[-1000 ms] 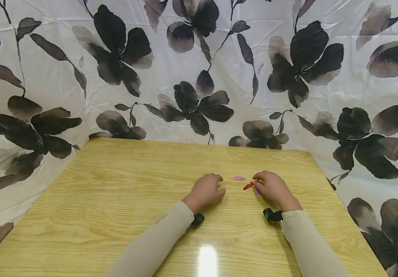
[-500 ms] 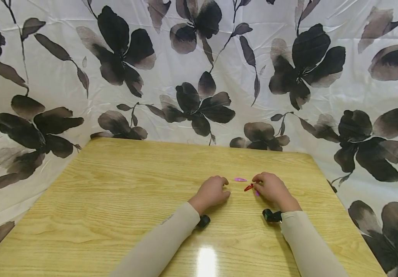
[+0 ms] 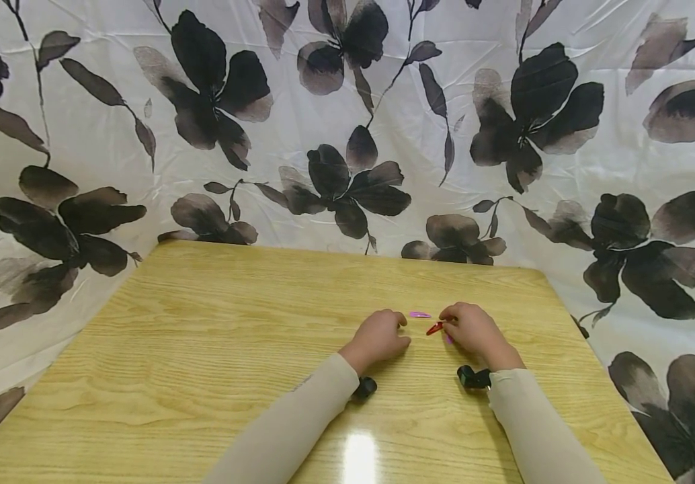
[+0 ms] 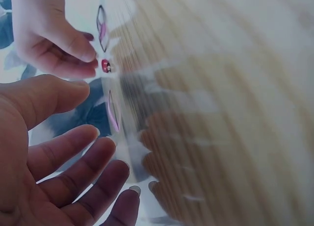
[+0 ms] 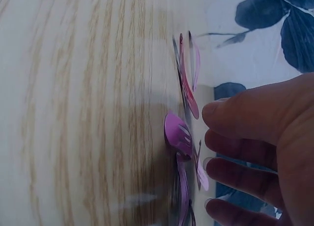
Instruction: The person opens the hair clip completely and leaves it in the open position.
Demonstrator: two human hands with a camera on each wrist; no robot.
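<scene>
On the wooden table lie several snap hair clips. A red hair clip (image 3: 435,329) rests between a purple hair clip (image 3: 420,314) farther back and another purple hair clip (image 3: 449,339) partly covered by my right hand (image 3: 473,329). In the right wrist view, the thumb (image 5: 216,111) is right by the wide end of the red clip (image 5: 189,88), its fingers loosely bent and gripping nothing. To the left of the clips my left hand (image 3: 381,340) hovers low over the table, fingers spread and relaxed; its palm and fingers (image 4: 73,177) show nothing held.
Beside the red clip, the right wrist view shows more purple clips, one with a broad purple end (image 5: 176,130). The wooden table (image 3: 232,323) reaches back to a floral cloth (image 3: 287,121). Black wrist cameras sit below both hands.
My left hand has moved rightward, closer to the clips. My right hand stays beside the red clip with only slight finger movement; the clips keep their arrangement.
</scene>
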